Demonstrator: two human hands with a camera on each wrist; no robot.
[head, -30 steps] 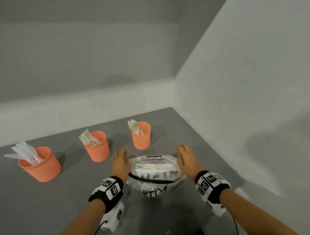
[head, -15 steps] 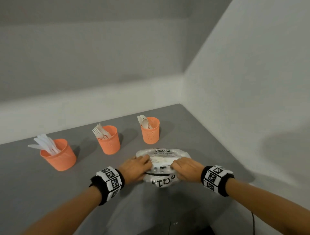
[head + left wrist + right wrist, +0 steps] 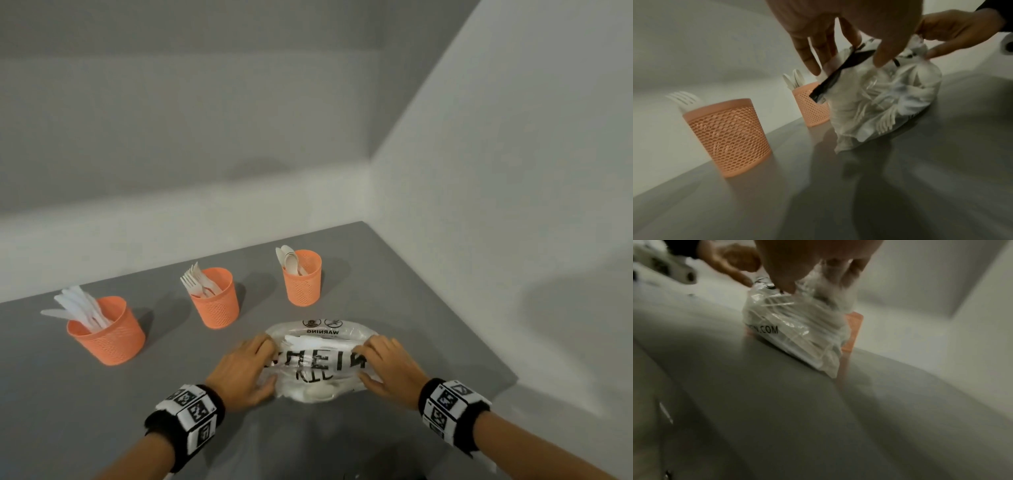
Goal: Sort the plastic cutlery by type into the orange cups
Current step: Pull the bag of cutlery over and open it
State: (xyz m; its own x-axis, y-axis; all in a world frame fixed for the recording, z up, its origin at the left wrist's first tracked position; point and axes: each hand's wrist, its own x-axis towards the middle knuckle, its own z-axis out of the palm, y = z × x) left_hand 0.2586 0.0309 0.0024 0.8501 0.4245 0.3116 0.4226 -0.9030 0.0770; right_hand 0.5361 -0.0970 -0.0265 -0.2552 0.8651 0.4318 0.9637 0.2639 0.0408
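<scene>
A clear plastic bag (image 3: 317,359) with black print lies on the grey table, white cutlery showing through it. My left hand (image 3: 245,370) grips its left side and my right hand (image 3: 387,368) grips its right side, fingers curled into the film. The left wrist view shows the bag (image 3: 885,100) bunched under my left fingers (image 3: 816,48). In the right wrist view my right fingers (image 3: 838,272) pinch the top of the bag (image 3: 797,334). Beyond stand three orange mesh cups: one with knives (image 3: 108,330), one with forks (image 3: 215,298), one with spoons (image 3: 302,278).
The grey table (image 3: 51,404) ends at a white wall (image 3: 513,240) on the right and a white ledge (image 3: 137,233) behind the cups. Bare tabletop lies left of the bag and in front of the cups.
My hands went from lying beside the bag with straight fingers to gripping its two sides. The bag is more bunched between them.
</scene>
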